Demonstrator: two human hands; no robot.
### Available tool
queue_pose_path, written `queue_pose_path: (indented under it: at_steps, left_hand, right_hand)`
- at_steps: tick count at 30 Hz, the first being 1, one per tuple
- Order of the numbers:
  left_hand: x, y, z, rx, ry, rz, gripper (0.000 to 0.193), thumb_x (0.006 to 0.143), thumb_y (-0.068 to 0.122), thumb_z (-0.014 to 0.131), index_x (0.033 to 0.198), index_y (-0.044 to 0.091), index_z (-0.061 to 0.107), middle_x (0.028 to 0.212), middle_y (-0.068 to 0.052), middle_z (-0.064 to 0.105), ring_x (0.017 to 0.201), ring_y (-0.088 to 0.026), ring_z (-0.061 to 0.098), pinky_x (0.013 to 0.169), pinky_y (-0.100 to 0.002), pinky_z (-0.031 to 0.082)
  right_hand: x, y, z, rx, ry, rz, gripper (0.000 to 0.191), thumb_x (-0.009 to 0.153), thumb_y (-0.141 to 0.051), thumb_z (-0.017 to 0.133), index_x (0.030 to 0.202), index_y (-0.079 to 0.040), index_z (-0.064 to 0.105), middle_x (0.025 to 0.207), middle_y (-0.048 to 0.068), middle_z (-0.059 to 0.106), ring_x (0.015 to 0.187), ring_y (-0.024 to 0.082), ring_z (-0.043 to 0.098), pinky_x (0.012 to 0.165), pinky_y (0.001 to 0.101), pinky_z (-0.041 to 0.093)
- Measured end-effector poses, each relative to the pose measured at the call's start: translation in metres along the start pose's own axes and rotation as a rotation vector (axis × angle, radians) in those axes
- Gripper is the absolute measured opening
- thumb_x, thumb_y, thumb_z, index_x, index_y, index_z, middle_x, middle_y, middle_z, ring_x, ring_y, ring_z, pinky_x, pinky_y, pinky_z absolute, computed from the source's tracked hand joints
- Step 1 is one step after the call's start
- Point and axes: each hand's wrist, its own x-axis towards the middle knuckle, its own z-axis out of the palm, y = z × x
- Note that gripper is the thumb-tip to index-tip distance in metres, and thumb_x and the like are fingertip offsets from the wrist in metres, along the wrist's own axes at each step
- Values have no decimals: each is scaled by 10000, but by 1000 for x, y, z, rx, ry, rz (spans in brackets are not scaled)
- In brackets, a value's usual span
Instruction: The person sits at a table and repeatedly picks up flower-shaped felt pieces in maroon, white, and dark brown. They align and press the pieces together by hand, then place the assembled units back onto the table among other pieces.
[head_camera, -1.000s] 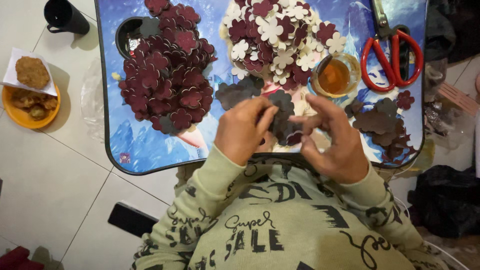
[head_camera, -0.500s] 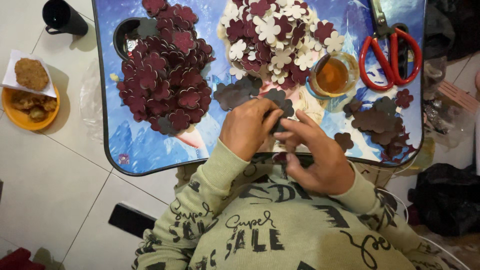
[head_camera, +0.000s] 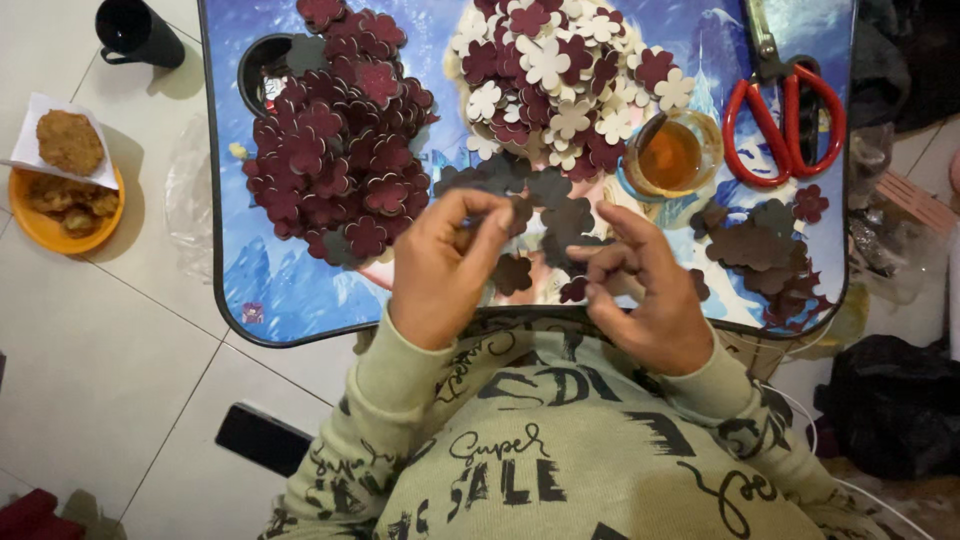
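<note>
Left hand (head_camera: 445, 265) pinches a dark flower cutout (head_camera: 519, 212) at its fingertips; right hand (head_camera: 640, 290) curls loosely just beside, whether it holds anything I cannot tell. Above the right hand, a glass cup (head_camera: 672, 155) holds amber glue.

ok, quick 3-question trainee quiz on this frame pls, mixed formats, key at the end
1. True or false: the red-handled scissors lie at the far right of the lap table.
2. Multiple choice: the small cup of amber liquid sits (A) on the floor by the orange plate, (B) on the table just left of the scissors, (C) in the left hand.
3. Fill in: the left hand pinches a dark flower-shaped cutout between thumb and ____.

Key: 1 true; 2 B; 3 fingertips. The right hand is beside it with fingers curled; whether it grips a piece is unclear.
</note>
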Motion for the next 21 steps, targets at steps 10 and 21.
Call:
queue_pose_path:
  at_steps: [10, 21]
  left_hand:
    - [-18, -6, 23, -96, -6, 89, 344, 959, 38, 732, 1293, 0, 659, 1167, -65, 722, 992, -48, 665, 847, -199, 572]
    - [-31, -22, 28, -311, -281, -263, 440, 1014, -3, 603, 1453, -11, 577, 1214, -90, 723, 1060, -71, 661, 928, -221, 558]
  right_hand:
    - [-20, -1, -11, 351, 216, 163, 716, 945, 84, 644, 1592, -25, 359, 1014, 62, 640, 956, 105, 621, 918, 261, 518]
    - [-18, -6, -16, 434, 208, 262, 721, 918, 80, 666, 1567, -10, 364, 971, 70, 667, 898, 104, 654, 858, 251, 548]
